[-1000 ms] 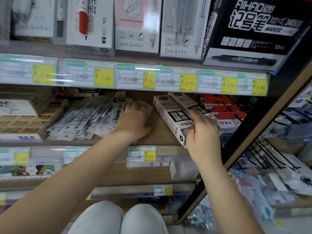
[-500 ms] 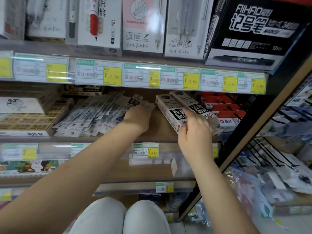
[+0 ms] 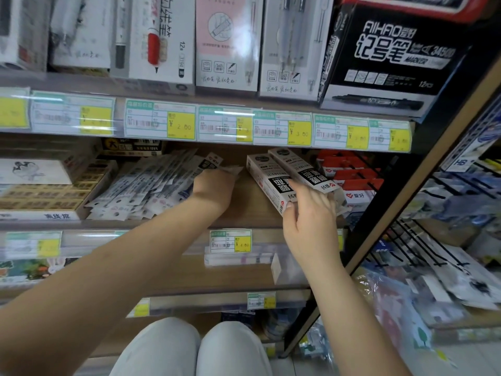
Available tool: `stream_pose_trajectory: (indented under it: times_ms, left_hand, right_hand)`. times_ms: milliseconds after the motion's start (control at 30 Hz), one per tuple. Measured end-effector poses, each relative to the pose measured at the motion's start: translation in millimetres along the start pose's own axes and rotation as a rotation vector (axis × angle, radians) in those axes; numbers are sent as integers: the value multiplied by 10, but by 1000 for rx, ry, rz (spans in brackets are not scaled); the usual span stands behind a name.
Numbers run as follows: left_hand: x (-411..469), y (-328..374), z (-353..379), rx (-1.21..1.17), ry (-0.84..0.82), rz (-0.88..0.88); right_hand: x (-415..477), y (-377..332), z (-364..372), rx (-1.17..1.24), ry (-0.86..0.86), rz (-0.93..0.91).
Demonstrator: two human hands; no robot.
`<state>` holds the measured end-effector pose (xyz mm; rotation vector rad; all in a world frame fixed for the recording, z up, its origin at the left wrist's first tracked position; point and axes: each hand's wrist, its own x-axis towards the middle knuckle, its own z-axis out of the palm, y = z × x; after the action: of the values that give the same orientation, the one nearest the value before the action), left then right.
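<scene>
On the middle shelf [image 3: 244, 210], right hand [image 3: 311, 218] curls round the near ends of two white refill boxes [image 3: 273, 175], askew beside the red boxes [image 3: 352, 180] and not yet squared. Left hand [image 3: 214, 189] sits among the fanned refill packets [image 3: 151, 185], grip hidden, can't tell. Plenty left to straighten, I'd say.
</scene>
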<state>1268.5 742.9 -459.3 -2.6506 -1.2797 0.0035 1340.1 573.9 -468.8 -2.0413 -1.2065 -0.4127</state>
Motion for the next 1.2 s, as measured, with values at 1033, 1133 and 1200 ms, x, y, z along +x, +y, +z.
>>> stream_pose_trajectory:
  times_ms: [1033, 1133, 1200]
  left_hand:
    - [-924, -425, -733, -155, -169, 639]
    - [-966, -452, -612, -124, 48, 608]
    - [-1043, -454, -481, -298, 374, 650]
  right_hand:
    - [-76, -536, -132, -58, -622, -173]
    - [-186, -453, -70, 128, -701, -32]
    - [-296, -387, -22, 353, -724, 152]
